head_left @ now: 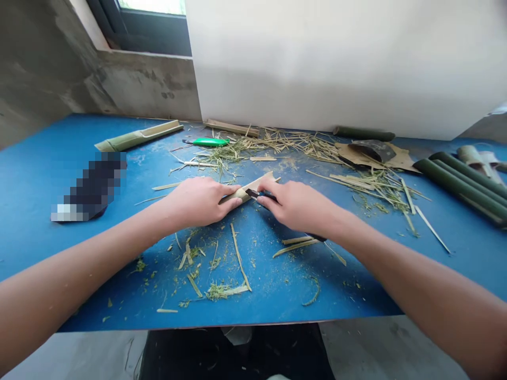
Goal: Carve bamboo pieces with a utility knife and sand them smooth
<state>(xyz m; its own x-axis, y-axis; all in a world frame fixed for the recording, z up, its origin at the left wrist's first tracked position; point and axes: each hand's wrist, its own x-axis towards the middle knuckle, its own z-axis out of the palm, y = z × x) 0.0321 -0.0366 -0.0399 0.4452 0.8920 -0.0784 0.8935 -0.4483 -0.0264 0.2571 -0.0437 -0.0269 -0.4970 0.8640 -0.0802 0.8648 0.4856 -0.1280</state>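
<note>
A pale split bamboo piece (253, 186) lies slanted on the blue table (130, 274), its far end pointing up and to the right. My left hand (204, 200) is closed on its near left end, thumb along the near side. In my right hand (291, 200) is a dark-handled knife (266, 197), its tip against the bamboo just right of my left thumb. The right index finger rests near the bamboo's far end. Thin strips and green shavings (217, 290) lie in front of both hands.
A green cutter (209, 142) lies behind my left hand, near a long split bamboo (138, 136). Bamboo strips (304, 145) are heaped at the back. Green bamboo lengths (463, 187) lie at right, a dark pixelated object (97, 184) at left. A white panel (336, 68) stands behind.
</note>
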